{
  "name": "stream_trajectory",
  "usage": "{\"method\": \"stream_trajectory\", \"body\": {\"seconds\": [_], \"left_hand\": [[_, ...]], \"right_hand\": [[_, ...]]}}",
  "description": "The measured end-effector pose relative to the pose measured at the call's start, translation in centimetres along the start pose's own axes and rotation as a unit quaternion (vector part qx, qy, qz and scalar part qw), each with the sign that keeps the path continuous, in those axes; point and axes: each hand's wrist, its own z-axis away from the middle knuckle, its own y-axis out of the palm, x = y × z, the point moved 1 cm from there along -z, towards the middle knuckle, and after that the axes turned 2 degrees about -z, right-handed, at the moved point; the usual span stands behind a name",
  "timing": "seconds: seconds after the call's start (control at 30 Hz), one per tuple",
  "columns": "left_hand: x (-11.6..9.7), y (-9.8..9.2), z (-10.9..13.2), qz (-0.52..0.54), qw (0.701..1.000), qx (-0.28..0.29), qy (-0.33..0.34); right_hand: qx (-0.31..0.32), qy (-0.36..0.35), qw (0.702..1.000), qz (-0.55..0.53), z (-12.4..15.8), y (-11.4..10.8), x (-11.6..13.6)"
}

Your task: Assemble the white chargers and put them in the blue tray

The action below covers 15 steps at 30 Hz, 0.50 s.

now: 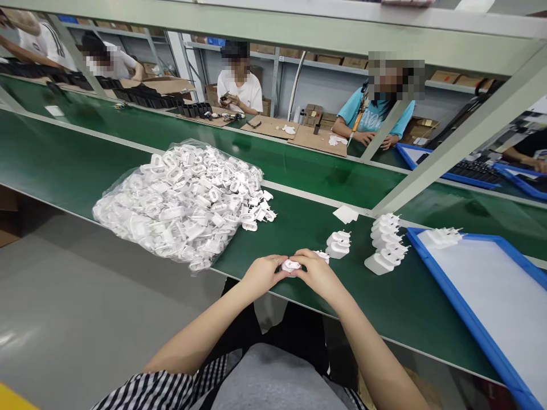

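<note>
A small white plug adapter (291, 266) sits between my two hands near the front edge of the green bench. My left hand (264, 275) grips it from the left with thumb and fingers. From the other side, my right hand (317, 272) pinches the same piece. Just beyond my right hand, another white adapter (323, 256) is partly hidden. Behind it stands a small group of white adapters (338, 245) with their pins showing. Farther right is a larger cluster of adapters (385, 245).
A clear plastic bag (171, 210) full of white plug parts lies open at the left. On the right is a blue-rimmed tray (465, 307) with several adapters (442, 237) at its far corner. A slanted post (453, 131) rises behind. Several co-workers sit across the bench.
</note>
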Motion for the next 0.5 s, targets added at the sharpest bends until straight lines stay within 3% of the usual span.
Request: {"method": "stream_trajectory", "body": {"seconds": [0.17, 0.33, 0.5], "left_hand": [[-2.4, -2.3, -1.5, -0.162, 0.978, 0.124, -0.043], [-4.1, -3.9, -3.9, -0.226, 0.939, 0.257, -0.046], [-3.6, -3.5, -4.3, -0.233, 0.934, 0.269, -0.044]], "right_hand": [[0.079, 0.083, 0.993, 0.014, -0.7, -0.8, 0.5], [0.123, 0.112, 0.985, 0.035, -1.4, -1.6, 1.0], [0.109, 0.076, 0.991, 0.008, -1.5, -1.0, 0.4]]}}
